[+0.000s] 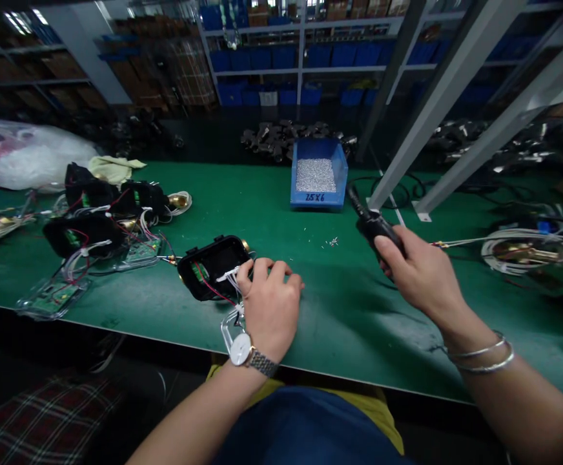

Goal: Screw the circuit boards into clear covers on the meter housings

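Note:
In the head view a black plastic housing [216, 258] lies open on the green bench, with a small green circuit board and red and white wires inside. My left hand [272, 303] curls its fingers around the housing's right end, beside the white wires; the thumb is hidden. My right hand [417, 271] is wrapped round a black electric screwdriver [377, 227], raised over the bench with its tip towards the upper left. Between the hands lie several tiny loose screws [332, 242]. Behind them stands a blue bin [317, 199] full of small screws, marked "25X6".
More black housings [85, 236] with wires and circuit boards crowd the left. Coiled white cables [509, 248] lie at the right. Slanted metal posts [441, 103] rise behind the screwdriver. Dark metal parts [281, 139] are heaped behind the bin.

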{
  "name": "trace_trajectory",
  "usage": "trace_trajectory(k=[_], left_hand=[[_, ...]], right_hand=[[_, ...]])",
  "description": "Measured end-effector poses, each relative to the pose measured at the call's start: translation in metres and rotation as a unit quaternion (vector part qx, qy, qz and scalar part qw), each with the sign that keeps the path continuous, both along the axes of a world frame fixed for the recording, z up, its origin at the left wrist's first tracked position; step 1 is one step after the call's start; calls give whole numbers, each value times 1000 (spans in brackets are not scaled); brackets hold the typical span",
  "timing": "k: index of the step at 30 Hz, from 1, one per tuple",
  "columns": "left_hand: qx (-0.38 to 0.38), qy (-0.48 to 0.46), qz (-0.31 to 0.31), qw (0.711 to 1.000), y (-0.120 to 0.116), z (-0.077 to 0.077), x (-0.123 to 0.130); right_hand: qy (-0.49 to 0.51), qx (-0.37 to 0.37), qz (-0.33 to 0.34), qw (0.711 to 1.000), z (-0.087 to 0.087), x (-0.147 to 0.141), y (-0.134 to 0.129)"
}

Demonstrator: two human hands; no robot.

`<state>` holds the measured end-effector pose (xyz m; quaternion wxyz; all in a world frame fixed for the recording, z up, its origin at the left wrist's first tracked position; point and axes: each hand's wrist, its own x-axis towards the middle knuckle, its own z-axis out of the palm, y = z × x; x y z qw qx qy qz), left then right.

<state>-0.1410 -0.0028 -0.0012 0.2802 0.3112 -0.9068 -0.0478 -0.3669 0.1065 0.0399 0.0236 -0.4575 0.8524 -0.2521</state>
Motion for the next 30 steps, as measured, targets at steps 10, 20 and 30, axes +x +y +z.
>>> trace_trajectory(k=[10,20,30], left_hand=[[-131,108,108,980,5,27,47],[134,54,185,972,43,-38,115],[231,-23,199,952,34,-28,70]], right_hand=[[148,206,8,967,-77,-11,35],[268,136,100,948,-75,6,26],[-155,125,399,895,-79,97,-34]])
